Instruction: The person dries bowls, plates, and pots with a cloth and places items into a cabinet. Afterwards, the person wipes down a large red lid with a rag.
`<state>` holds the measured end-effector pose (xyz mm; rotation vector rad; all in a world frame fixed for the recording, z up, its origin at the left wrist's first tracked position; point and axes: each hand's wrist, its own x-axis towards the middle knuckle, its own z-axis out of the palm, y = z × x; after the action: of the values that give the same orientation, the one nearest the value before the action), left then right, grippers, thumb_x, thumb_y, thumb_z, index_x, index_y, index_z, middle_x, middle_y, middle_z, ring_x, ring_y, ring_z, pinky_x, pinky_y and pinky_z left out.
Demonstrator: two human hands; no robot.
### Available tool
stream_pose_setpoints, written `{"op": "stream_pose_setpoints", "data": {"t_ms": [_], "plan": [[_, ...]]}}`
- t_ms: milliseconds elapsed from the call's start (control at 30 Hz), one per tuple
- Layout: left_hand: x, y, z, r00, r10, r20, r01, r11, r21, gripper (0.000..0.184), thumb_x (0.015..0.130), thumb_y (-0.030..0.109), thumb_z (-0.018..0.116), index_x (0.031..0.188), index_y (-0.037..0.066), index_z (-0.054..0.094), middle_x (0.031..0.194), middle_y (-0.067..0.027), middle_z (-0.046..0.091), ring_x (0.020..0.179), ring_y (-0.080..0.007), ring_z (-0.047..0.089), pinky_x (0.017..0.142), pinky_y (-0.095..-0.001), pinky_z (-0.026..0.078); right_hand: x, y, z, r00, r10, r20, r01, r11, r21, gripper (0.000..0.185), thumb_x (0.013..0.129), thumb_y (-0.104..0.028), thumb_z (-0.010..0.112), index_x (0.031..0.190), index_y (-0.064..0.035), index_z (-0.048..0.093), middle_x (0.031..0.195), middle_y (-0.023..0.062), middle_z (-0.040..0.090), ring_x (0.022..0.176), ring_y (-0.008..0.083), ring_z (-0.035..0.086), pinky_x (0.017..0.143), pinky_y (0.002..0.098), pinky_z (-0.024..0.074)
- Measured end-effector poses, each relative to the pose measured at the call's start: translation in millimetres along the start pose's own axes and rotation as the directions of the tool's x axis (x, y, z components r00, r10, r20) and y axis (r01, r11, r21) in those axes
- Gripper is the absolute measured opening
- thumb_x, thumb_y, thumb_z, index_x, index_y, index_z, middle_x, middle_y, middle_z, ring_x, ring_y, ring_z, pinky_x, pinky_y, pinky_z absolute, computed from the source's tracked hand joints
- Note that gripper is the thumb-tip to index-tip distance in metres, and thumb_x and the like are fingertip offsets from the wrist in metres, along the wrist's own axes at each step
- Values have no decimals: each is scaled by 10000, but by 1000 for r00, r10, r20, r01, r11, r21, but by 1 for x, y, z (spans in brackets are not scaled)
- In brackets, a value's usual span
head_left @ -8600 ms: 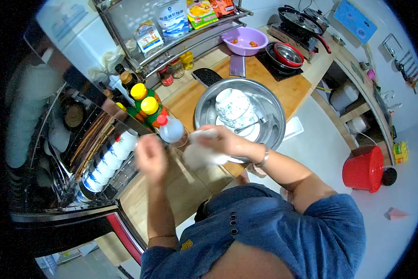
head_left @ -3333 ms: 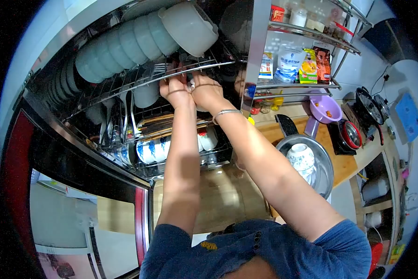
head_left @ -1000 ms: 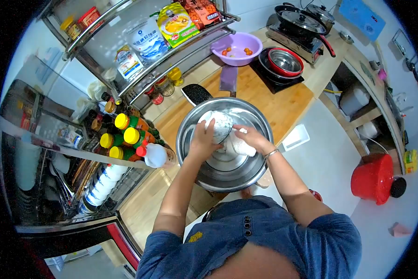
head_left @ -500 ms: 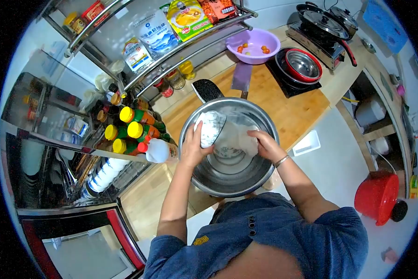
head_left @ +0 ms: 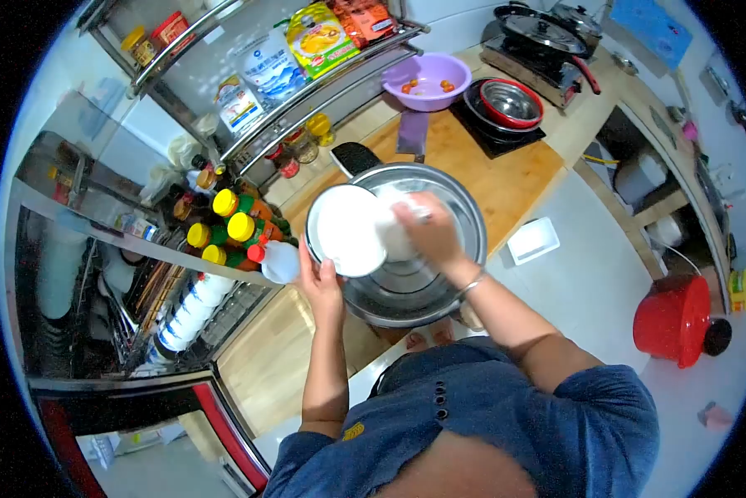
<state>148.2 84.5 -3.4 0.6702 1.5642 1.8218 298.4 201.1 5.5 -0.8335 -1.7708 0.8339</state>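
Observation:
My left hand [head_left: 321, 280] grips a white bowl [head_left: 346, 231] by its lower left rim, and the bowl's inside faces the camera. The bowl is over the left part of a large steel basin [head_left: 470, 217]. Just right of the bowl, my right hand [head_left: 429, 228] is closed on a white cloth [head_left: 396, 224], both blurred by motion. The basin stands on a wooden cutting board [head_left: 506, 178]. What lies in the basin under the cloth is partly hidden.
Bottles with yellow caps [head_left: 240, 227] and a red-capped bottle [head_left: 278, 261] stand left of the basin. Behind it are a cleaver [head_left: 412, 133], a purple basin [head_left: 428, 83] and a red-rimmed bowl [head_left: 511, 104]. An open dish cabinet [head_left: 182, 319] is at the left.
Against half a second ago, the bowl has turned from showing its patterned outside to showing its white inside. My right hand and the cloth have moved left, up beside the bowl.

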Motion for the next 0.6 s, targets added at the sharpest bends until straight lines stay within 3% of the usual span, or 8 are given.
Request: {"op": "stream_pose_setpoints", "data": {"t_ms": [33,100,167,233,333,400,500,600], "plan": [[-7,-7,0,995,47,84,-43,998,-52,573,770,41,443,1293,-12,216,1233,-124,370,1088,-183,408,901,-260,318,1,-11,10,927,-372,-39,350,900,-259,157,764,-171,582,836,-32,569,863,100,566,702,204,558,610,288,450],[-27,-8,4,967,78,244,-53,993,-110,567,764,32,419,1281,-57,205,1242,-128,370,1083,-174,414,898,-240,310,-9,-22,31,991,-131,-12,124,962,-245,200,735,-171,558,898,-57,539,852,134,534,754,307,540,631,345,461],[-45,3,9,958,26,285,1,996,-95,573,762,33,423,1280,-66,199,1228,-130,383,1073,-169,417,889,-236,317,-28,-24,52,993,-107,-53,98,984,-149,224,756,-147,570,934,-18,524,867,145,530,701,280,546,620,319,453],[-41,-3,-2,953,-5,302,34,995,-90,554,766,25,412,1277,-58,217,1206,-131,398,1042,-155,438,864,-229,340,-44,-25,49,928,-148,342,104,984,144,262,760,-174,555,982,-44,502,891,137,521,733,303,542,648,346,446],[-46,4,-7,960,19,280,11,994,-106,505,790,45,433,1267,-21,280,1105,-91,475,911,-118,500,747,-201,398,-48,-35,24,749,-158,643,106,987,120,241,752,-187,551,963,-79,510,899,118,533,746,285,552,665,362,448],[-50,-5,-15,962,-50,270,45,999,22,494,797,60,447,1262,-16,298,1072,-77,493,868,-111,505,717,-195,405,-43,-40,5,454,143,879,485,789,-379,172,727,-182,554,883,-112,540,883,92,547,756,260,564,643,370,460],[-53,-2,-17,966,-114,233,102,993,63,459,814,113,474,1241,-5,350,1000,-47,526,745,-80,499,628,-181,417,-36,-43,-18,771,-127,624,580,545,-605,68,706,-165,534,700,-103,561,749,81,518,716,244,541,566,331,454],[-43,-2,-25,926,-156,345,234,952,-196,445,825,115,456,1241,-3,350,1016,-50,522,764,-80,503,626,-183,418,-15,-70,-35,916,-216,338,377,749,-545,127,717,-177,569,820,-103,577,791,85,526,802,280,520,680,358,426]]}}
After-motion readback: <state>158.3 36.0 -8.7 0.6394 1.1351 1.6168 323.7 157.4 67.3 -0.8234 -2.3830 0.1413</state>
